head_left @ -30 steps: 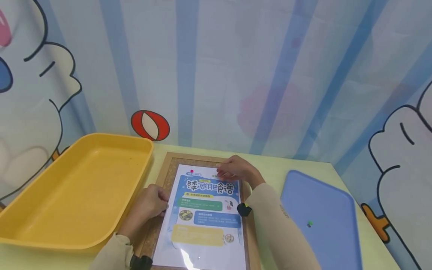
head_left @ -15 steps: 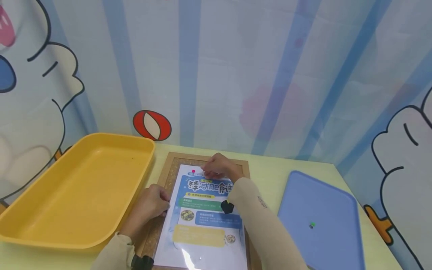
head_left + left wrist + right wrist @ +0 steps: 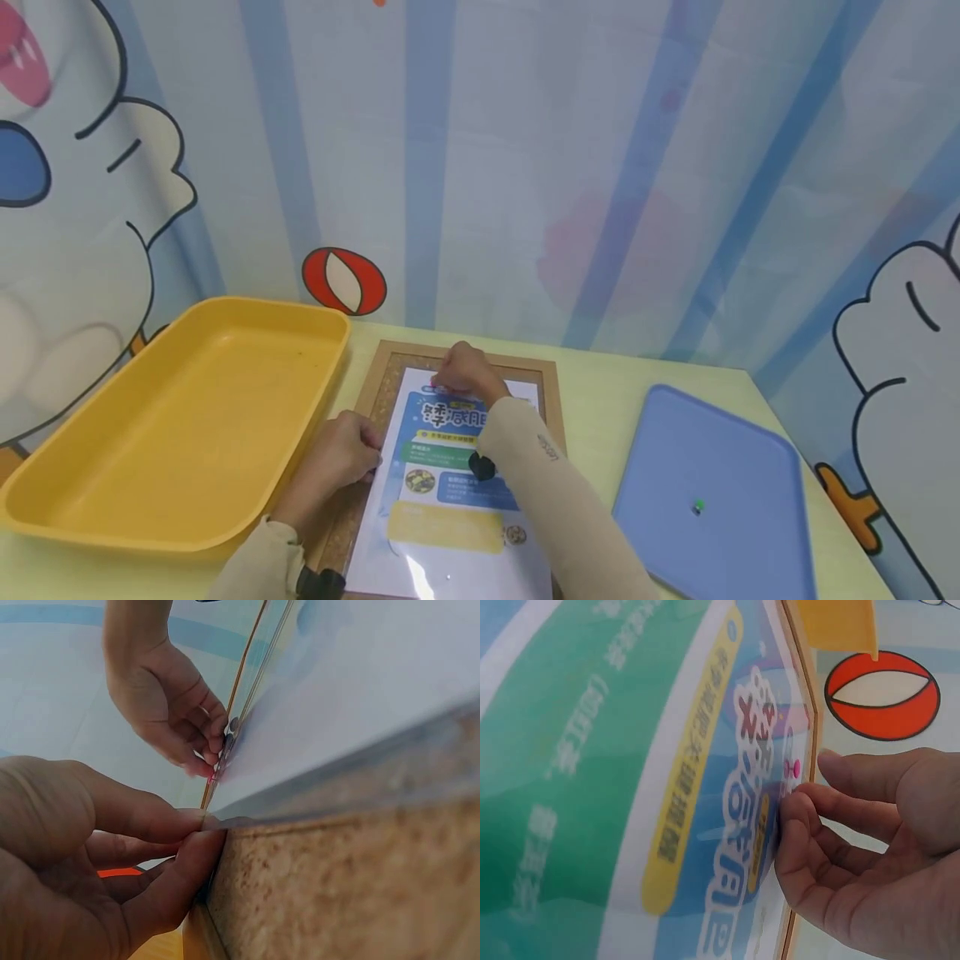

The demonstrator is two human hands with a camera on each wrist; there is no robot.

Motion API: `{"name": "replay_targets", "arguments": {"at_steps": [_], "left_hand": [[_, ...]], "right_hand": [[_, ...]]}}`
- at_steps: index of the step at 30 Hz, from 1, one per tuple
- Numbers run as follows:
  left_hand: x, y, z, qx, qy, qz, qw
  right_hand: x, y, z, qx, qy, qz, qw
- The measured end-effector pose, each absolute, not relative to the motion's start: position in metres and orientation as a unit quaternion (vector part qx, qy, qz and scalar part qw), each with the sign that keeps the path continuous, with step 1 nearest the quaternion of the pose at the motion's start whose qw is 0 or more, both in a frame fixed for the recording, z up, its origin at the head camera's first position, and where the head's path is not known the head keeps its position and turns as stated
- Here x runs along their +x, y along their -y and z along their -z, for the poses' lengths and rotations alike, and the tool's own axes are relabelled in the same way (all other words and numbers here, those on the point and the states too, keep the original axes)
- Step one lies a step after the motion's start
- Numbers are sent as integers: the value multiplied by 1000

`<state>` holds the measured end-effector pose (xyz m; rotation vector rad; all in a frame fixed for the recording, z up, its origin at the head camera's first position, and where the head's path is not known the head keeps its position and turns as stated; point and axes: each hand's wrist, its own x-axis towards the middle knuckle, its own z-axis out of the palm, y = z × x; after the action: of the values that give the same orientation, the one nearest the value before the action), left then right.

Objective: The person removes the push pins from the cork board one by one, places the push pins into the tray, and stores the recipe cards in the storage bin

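A printed poster in a clear glossy cover lies over a wood-framed corkboard. My left hand pinches the poster's left edge between thumb and index finger; the left wrist view shows the pinched edge close up, over the cork. At the poster's top left, my right hand has its fingers loosely bent against the sheet. In the right wrist view, a pink push pin stands in the poster just beyond its thumb and index fingertips. From the head, that hand mostly covers the pin.
To the left, a deep yellow tray stands close beside the corkboard. A shallow blue tray lies on the right with a small green-topped push pin on it. Behind the pale yellow table hangs a printed curtain.
My right hand has moved left along the poster's top edge to the pink push pin, its forearm now crossing the sheet. The left hand has kept its grip on the left edge.
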<state>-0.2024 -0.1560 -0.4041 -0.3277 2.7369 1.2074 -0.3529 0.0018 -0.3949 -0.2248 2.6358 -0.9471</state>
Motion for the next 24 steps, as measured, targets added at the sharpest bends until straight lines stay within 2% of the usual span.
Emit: {"name": "replay_targets", "arguments": {"at_steps": [10, 24], "left_hand": [[-202, 156, 405, -106, -908, -402, 58], [-203, 156, 403, -109, -911, -392, 68]], "right_hand": [[-348, 14, 395, -115, -957, 241, 114], [-348, 28, 403, -102, -973, 201, 48]]}}
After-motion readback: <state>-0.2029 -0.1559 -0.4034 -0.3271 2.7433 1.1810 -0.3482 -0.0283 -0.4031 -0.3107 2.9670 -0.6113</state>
